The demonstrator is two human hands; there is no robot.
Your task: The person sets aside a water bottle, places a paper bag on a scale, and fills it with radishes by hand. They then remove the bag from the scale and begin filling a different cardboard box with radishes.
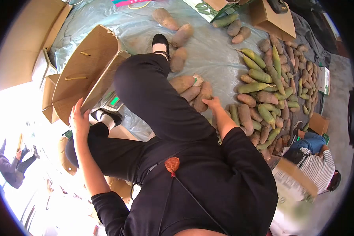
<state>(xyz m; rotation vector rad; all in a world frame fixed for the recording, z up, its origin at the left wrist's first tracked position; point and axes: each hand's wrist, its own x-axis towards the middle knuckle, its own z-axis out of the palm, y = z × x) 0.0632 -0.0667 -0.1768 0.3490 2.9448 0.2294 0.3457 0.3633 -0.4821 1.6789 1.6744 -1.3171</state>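
Note:
My left hand [79, 120] grips the near edge of an open cardboard box [102, 80], which leans on its side with cord handles showing. Partly under the box is a scale with a lit green display [114, 101]. By my right knee, my right hand [214, 104] closes on the end of a thick reddish-brown root vegetable [204, 94]; some of its fingers are hidden. Two more such roots, a large root [181, 83] and a smaller root [190, 93], lie right beside it on the plastic sheet.
A big heap of green radishes [259, 76] and reddish-brown roots covers the sheet [220, 55] at right. Several loose roots lie near my foot [160, 45]. Cardboard boxes [273, 21] stand at the back. A person in a striped shirt [316, 169] is at lower right, another person [11, 167] far left.

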